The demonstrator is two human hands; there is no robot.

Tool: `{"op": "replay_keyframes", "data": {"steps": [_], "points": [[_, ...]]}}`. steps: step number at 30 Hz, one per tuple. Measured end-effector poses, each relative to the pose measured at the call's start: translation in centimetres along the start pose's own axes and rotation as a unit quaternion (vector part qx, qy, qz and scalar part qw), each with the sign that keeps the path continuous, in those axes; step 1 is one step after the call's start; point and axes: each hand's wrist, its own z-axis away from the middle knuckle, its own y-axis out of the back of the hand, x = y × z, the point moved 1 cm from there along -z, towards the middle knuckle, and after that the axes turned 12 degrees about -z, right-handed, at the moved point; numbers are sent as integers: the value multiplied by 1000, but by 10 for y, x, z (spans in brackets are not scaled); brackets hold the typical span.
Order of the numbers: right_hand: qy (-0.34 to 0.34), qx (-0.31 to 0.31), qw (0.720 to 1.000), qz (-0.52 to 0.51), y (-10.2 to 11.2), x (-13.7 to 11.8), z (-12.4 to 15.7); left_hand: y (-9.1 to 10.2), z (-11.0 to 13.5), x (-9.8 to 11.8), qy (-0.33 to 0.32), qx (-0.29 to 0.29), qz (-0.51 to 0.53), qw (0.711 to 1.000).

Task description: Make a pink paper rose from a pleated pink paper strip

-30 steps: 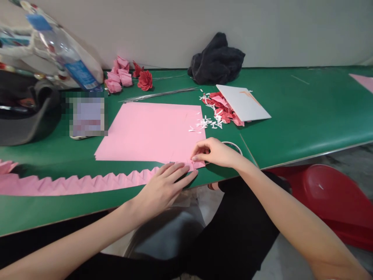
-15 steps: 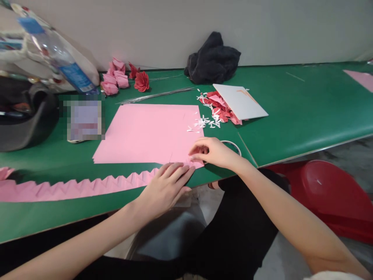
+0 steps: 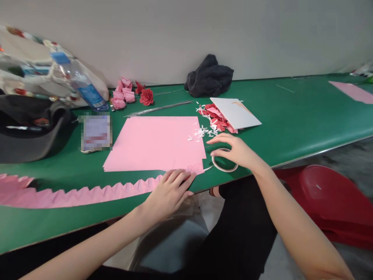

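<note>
My left hand (image 3: 175, 188) lies flat near the table's front edge, fingers stretched over the right end of a pleated pink paper strip (image 3: 96, 196). That end rests on the lower right corner of a large pink paper sheet (image 3: 160, 140). A roll of white tape (image 3: 224, 170) lies to the right, and a short tail of tape runs from it toward the strip's end. Over the roll is my right hand (image 3: 239, 151), its thumb and fingers apart around the roll's far side; whether it touches the roll I cannot tell.
Pink paper flowers (image 3: 124, 93), a red paper flower (image 3: 146, 97) and thin wires (image 3: 159, 109) lie at the back. White snippets (image 3: 201, 131) and red scraps (image 3: 218, 116) lie beside a white card (image 3: 236, 112). A bottle (image 3: 90, 95), phone (image 3: 96, 132) and dark cap (image 3: 32, 132) stand left.
My right hand has left the strip's end and moved right to the tape roll, its fingers spreading. The left hand stays on the strip. The view has tilted up and shifted left.
</note>
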Motion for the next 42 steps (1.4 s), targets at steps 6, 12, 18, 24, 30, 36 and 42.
{"op": "replay_keyframes", "data": {"steps": [6, 12, 18, 24, 30, 36, 42], "points": [[-60, 40, 997, 12, 16, 25, 20, 2, 1, 1, -1, 9, 2, 1000], [-32, 51, 996, -70, 16, 3, 12, 3, 2, -1, 39, 65, 46, 996], [125, 47, 982, -136, 15, -74, -23, 37, -2, -26, 199, 146, 291, 924], [242, 16, 969, -44, -4, -138, -62, 87, -4, -57, 273, 76, 504, 816], [265, 42, 961, -69, -17, -136, -67, 84, -7, -69, 257, 109, 647, 709], [270, 58, 960, -55, -16, -135, -58, 86, -5, -71, 263, 60, 646, 714], [281, 59, 956, -55, -14, -137, -55, 98, -2, -70, 262, 43, 642, 719]]}}
